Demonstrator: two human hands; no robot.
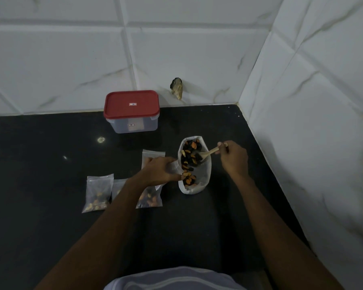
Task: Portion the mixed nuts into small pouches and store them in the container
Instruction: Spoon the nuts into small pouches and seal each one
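Past the pale shirt (176, 278), a clear pouch (174, 167) is pinched by the left hand (159, 170) at the rim of the white bag (205, 176) of mixed nuts (189, 159), into which a wooden spoon (210, 152) is dipped by the gripping right hand (233, 158); filled pouches (96, 195) are laid left, the red-lidded container (131, 110) behind

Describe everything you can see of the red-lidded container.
The container is a rectangular box with rounded corners: a translucent, plastic-looking body under an opaque red lid, which sits closed on it. One small label shows at the lid's centre, another on the front wall. It stands upright at the back of the black counter, near the tiled wall. Nothing touches it besides the counter; its contents cannot be made out.
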